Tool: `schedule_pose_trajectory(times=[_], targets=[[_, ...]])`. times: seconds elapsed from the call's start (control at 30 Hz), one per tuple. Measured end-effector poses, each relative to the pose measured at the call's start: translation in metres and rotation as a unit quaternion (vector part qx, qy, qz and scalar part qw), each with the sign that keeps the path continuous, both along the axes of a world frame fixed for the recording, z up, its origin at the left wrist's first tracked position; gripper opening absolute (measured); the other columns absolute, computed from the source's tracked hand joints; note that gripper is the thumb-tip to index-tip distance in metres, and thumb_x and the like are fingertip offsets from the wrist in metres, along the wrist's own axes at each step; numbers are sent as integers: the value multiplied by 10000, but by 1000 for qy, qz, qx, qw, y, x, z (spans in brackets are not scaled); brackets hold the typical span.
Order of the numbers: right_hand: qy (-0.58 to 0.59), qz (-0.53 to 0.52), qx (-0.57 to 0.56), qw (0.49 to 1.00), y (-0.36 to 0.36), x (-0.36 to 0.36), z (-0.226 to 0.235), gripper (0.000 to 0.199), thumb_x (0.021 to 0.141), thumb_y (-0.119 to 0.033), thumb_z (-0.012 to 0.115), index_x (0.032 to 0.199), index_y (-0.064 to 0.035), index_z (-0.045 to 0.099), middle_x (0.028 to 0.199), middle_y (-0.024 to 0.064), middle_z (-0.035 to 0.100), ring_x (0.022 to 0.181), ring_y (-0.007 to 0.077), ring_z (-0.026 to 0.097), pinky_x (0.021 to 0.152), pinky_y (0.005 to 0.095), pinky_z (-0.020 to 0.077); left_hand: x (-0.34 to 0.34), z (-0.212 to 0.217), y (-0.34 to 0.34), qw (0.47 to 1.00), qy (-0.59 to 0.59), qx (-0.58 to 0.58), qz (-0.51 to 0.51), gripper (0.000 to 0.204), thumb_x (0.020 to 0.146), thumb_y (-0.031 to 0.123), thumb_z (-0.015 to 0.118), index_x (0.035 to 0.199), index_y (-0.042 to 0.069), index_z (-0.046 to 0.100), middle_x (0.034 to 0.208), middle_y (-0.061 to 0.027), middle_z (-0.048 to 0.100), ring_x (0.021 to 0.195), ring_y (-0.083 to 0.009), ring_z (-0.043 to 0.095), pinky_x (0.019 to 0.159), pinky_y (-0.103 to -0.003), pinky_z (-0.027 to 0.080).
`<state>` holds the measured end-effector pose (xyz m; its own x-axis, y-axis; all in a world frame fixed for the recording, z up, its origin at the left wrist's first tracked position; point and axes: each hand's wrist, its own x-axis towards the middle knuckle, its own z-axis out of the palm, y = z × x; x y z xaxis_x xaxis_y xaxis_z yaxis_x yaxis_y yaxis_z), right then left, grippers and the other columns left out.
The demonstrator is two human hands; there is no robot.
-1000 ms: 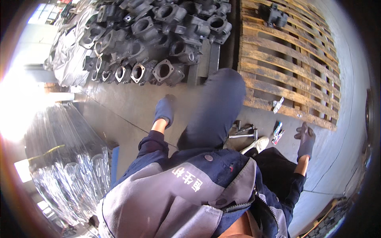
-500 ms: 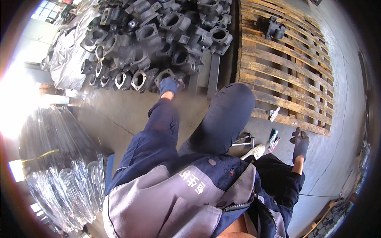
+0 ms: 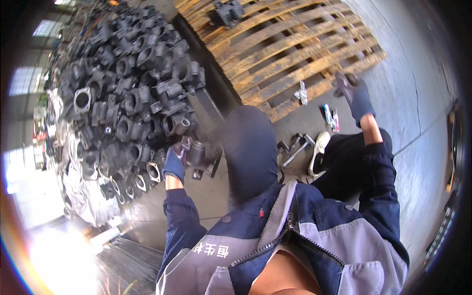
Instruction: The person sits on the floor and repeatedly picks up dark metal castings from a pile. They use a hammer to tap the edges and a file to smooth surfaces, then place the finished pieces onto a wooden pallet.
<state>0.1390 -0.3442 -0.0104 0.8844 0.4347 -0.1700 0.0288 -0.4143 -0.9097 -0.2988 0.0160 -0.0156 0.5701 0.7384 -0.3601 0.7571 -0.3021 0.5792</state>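
Note:
My left hand point(image 3: 176, 160), in a blue and grey work glove, is closed on a dark grey metal casting point(image 3: 196, 153) with a round barrel and a flat flange. That casting is off the pile's front edge, left of my raised knee; whether its underside touches the floor I cannot tell. Behind it rises a large heap of similar castings point(image 3: 123, 91), many with square flanges and round bores. My right hand point(image 3: 355, 96), gloved the same way, hovers near the pallet's near right corner. Its fingers are apart and loosely bent, with nothing in them.
A slatted wooden pallet point(image 3: 280, 51) lies ahead, with one dark casting point(image 3: 227, 12) on its far part. Hammers point(image 3: 298, 149) rest on the floor by my white shoe point(image 3: 319, 152). Small coloured packets point(image 3: 331, 118) and a crumpled white wrapper point(image 3: 301, 93) lie near the pallet.
My view has swung toward the left. My left hand has drawn a casting out from the pile's edge toward my knee. My right hand has lifted and moved forward, its fingers spreading.

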Motion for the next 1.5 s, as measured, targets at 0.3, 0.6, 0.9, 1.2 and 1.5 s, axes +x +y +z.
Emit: schedule_pose_trajectory(times=[0.3,0.6,0.9,1.2,1.5], targets=[[-1,-36,-22,999,5,14,24,356,921,-280,579,1072,39,629,879,85,664,685,131,626,640,272,503,245,-22,14,945,-22,57,-320,473,880,397,559,1079,-31,586,1082,-288,591,1024,-423,565,845,-446,437],[9,-36,-69,997,13,26,30,378,915,-300,601,1042,55,632,846,77,651,652,123,607,633,268,501,333,-92,-61,834,252,162,-462,302,791,258,628,975,28,695,1085,-215,644,973,-369,635,852,-403,514],[-9,72,-398,915,37,21,-78,362,821,-322,534,1019,-50,669,1044,211,643,998,406,601,847,444,485,289,-8,-84,936,38,135,-323,319,884,297,535,1083,65,625,914,-218,659,914,-359,646,810,-450,494],[257,-50,-287,922,69,-33,-240,452,823,-429,601,984,-15,684,935,183,666,810,308,656,707,401,503,250,-109,-19,988,-9,25,-152,469,872,498,562,1070,83,652,975,-248,651,970,-410,615,819,-425,484],[153,-133,-496,844,-19,-55,-253,485,842,-450,564,1110,-55,652,1085,213,647,997,366,630,840,454,488,249,-180,-12,985,152,-83,-15,613,903,560,432,1144,21,599,1165,-219,608,1100,-385,573,896,-411,462]])
